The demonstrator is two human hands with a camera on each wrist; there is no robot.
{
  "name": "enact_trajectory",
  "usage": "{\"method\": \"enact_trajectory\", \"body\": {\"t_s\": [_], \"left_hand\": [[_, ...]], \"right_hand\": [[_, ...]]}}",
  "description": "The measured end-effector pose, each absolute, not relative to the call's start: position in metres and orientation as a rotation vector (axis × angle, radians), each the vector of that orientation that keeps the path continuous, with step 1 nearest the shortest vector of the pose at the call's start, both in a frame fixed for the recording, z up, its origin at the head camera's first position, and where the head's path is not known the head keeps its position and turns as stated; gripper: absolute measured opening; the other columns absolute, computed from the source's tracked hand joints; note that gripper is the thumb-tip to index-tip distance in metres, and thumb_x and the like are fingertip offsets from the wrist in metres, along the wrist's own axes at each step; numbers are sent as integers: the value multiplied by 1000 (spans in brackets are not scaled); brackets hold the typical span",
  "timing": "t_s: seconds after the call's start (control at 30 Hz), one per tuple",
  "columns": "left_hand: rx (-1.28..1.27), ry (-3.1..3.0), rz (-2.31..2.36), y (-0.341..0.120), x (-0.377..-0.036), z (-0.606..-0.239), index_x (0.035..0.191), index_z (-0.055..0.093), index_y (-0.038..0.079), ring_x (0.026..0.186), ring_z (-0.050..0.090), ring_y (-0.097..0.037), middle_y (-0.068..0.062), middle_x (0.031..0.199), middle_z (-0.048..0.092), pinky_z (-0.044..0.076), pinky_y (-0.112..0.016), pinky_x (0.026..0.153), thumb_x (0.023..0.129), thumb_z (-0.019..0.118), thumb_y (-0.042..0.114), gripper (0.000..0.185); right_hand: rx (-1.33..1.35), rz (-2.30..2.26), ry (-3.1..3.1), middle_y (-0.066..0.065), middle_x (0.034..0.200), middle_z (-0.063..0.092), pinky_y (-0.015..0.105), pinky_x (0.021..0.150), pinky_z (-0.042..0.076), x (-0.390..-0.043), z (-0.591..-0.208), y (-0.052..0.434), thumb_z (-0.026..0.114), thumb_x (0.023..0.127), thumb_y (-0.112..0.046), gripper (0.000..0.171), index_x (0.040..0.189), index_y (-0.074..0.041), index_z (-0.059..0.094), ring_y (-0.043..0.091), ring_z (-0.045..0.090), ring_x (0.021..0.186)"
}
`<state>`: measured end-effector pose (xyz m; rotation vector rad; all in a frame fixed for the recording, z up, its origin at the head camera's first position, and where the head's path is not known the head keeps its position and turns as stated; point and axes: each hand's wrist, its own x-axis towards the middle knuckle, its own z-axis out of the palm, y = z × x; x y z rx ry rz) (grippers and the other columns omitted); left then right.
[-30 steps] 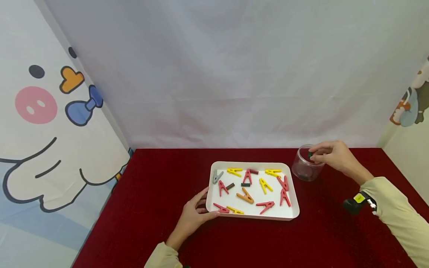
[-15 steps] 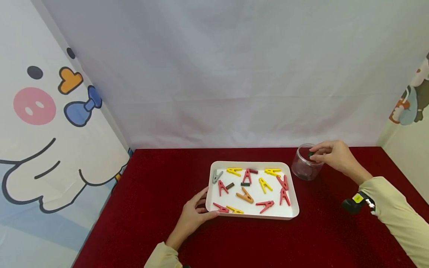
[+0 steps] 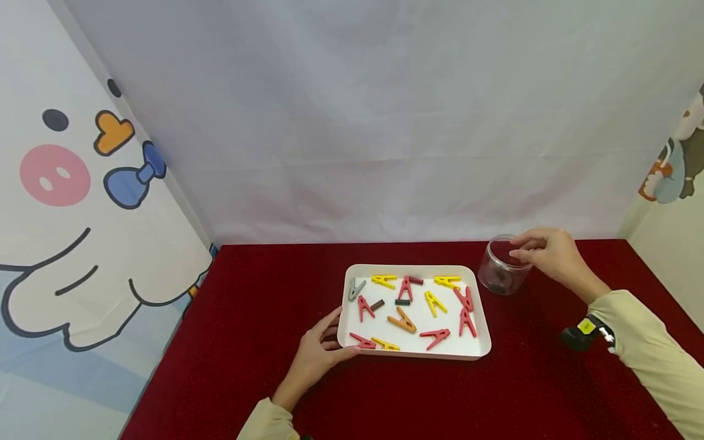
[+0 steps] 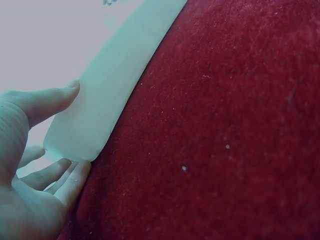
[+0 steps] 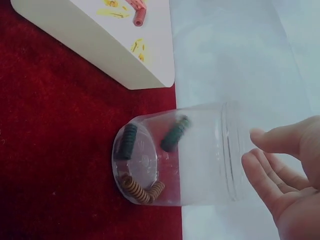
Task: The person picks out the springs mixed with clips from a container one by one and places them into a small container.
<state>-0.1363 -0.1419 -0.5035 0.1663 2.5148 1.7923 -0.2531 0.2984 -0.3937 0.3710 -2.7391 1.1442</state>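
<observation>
From the head camera we see the clear plastic jar (image 3: 502, 269) standing upright on the red table (image 3: 264, 342), mouth up, just beside the far right corner of the white tray (image 3: 477, 351). The right hand (image 3: 547, 252) hovers over the jar's mouth with its fingers loosely bent and nothing between them. The left hand (image 3: 316, 354) rests at the tray's near left corner, thumb along the rim. In the tray lie red, yellow, orange and grey clothes pegs, pointing every which way, with small springs (image 3: 403, 302) among them.

From the left wrist we see the left hand's fingers (image 4: 47, 176) lie relaxed against the tray's corner (image 4: 80, 137), thumb on top and fingers below, steadying rather than clasping it.

From the right wrist we see the jar (image 5: 200, 155) with a dark green spring (image 5: 175, 134) in mid-air inside, a second dark one (image 5: 126, 142) and a brown spring (image 5: 141, 190) on its base. The right hand (image 5: 287, 175) is spread beyond the mouth, touching nothing. We read no writing or label anywhere
</observation>
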Motion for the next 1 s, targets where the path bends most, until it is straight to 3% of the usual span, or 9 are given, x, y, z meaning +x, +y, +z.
{"method": "enact_trajectory", "body": {"t_s": [0.27, 0.6, 1.0], "left_hand": [[163, 2511, 1803, -142, -136, -504, 144, 40, 14, 113, 53, -26, -12, 130, 52, 50, -31, 85, 71, 85, 24, 86], [193, 2472, 1845, -135, -125, -474, 142, 39, 0, 112, 51, -39, -26, 126, 52, 49, -48, 87, 74, 81, 8, 81], [174, 2516, 1813, -142, -136, -506, 144, 42, 13, 112, 53, -28, -14, 128, 53, 51, -34, 85, 72, 84, 22, 83]], "right_hand": [[398, 1143, -2706, 20, 86, 69, 18, 52, 45, -252, -391, 290, 73, 81, -4, 18, 98, 4, 70, 3, 58, 68], [441, 1194, -2659, 20, 80, 68, 19, 52, 49, -247, -388, 279, 73, 79, 1, 14, 93, 4, 71, 4, 59, 65], [478, 1258, -2668, 19, 81, 67, 23, 53, 53, -240, -386, 270, 72, 80, 2, 16, 95, 5, 70, 13, 62, 66]]}}
